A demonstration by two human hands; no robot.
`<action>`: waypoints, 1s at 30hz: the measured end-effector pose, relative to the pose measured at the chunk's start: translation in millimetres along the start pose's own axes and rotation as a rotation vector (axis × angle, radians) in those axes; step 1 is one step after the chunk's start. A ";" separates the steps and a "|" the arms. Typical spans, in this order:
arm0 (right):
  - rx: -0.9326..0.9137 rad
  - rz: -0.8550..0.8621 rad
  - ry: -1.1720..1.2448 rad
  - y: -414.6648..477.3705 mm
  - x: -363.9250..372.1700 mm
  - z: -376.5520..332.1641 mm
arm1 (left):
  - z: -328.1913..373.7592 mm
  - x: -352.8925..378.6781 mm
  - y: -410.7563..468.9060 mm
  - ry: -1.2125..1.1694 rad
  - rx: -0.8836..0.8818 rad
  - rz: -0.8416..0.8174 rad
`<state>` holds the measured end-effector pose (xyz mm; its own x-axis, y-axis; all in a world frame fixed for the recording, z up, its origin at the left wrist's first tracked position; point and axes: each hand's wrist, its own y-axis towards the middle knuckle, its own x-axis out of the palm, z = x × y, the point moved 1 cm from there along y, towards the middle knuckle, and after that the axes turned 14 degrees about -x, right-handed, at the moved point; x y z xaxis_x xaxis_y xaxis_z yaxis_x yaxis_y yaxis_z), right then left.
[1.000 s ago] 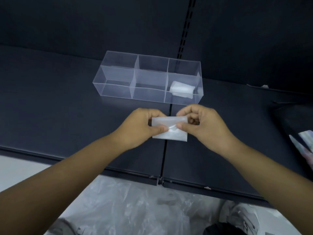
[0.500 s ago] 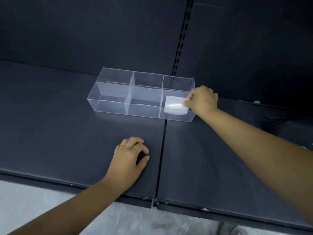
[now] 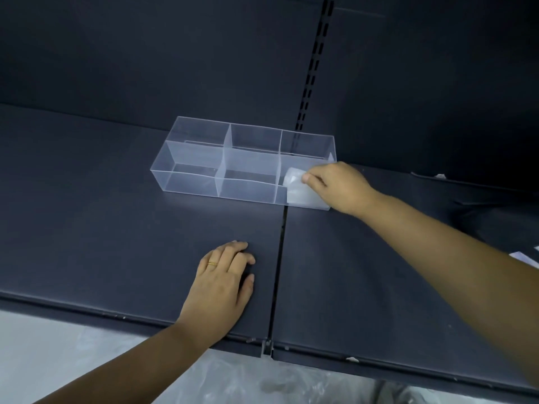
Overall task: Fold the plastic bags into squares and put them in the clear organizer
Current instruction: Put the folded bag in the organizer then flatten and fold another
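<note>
1. Right hand at the near right compartment, grip closed in a pinch on a folded plastic bag. Thumb on top, fingertips curled under and hidden by the plastic.
2. Hard to tell: one folded whitish piece or two stacked, the edges blurred through the clear wall.
3. Bag low inside that compartment, against its near wall and right end.
4. Clear organizer set across the shelf, divided three along and two deep. Right end partly covered by the hand.
5. Left hand well apart from the organizer, palm down on the shelf just left of the seam. Grip slack, fingers loosely bent, holding nothing, with a gold ring on one finger.
6. Both forearms cut off, left by the bottom edge, right by the right edge.
7. Slotted upright behind the organizer, running up the dark back panel.
8. Below the shelf lip, crumpled clear plastic on the floor, blurred and cropped at the bottom.
9. At far right, a pale scrap, too cropped to name.
</note>
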<state>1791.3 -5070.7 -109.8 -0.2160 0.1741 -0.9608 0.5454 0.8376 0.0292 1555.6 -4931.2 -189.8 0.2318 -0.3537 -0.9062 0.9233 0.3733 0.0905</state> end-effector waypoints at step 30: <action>0.003 -0.320 -0.109 16.2 1.6 0.0 | -1.2 1.1 -0.9 0.020 0.011 0.010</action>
<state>1799.7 -5056.8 -110.9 -0.2890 -0.1534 -0.9450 0.4666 0.8393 -0.2789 1554.7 -4930.9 -191.3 0.2350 -0.3326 -0.9133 0.9243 0.3671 0.1041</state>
